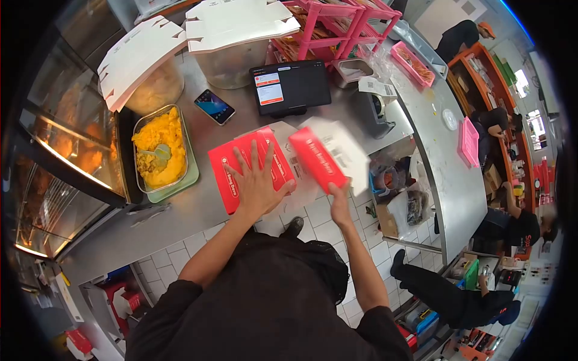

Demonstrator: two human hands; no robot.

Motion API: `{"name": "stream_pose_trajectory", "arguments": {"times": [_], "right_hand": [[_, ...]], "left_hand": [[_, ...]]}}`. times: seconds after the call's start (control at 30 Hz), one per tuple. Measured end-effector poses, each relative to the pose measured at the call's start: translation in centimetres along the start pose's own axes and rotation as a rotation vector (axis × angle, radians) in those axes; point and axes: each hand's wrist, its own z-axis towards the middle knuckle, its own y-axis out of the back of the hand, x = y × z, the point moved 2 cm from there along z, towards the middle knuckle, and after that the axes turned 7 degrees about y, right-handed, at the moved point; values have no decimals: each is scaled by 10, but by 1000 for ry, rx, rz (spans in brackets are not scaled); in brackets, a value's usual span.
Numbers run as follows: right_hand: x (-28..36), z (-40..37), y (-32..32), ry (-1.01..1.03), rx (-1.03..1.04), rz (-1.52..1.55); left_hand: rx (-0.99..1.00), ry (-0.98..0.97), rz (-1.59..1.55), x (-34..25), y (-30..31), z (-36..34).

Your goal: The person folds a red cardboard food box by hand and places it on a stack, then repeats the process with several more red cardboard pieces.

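My left hand (257, 185) lies with fingers spread on a red printed food box (224, 174) on the metal counter. Part of that box is hidden under the hand. A second red and white box (322, 157) is in my right hand (340, 201), gripped by its lower corner and tilted. Its white flap is smeared by motion. Behind the boxes stand a tablet (291, 87) with a lit screen and a phone (214, 106) lying face up.
To the left, a metal tray of yellow food (160, 147) with a scoop sits beside a lit glass display case (66, 153). Stacks of flat white boxes (241, 24) rest on tubs at the back. Pink racks (328, 27) stand behind. Several co-workers (463, 295) are at the right.
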Motion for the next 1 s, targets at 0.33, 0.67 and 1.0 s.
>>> {"name": "stream_pose_trajectory", "arguments": {"times": [0.33, 0.67, 1.0], "right_hand": [[33, 43, -27, 566, 308, -149], [9, 34, -47, 677, 244, -264], [25, 28, -60, 637, 238, -228]], "left_hand": [[32, -24, 156, 8, -16, 3], [33, -63, 177, 10, -16, 1], [33, -115, 193, 9, -15, 1]]}}
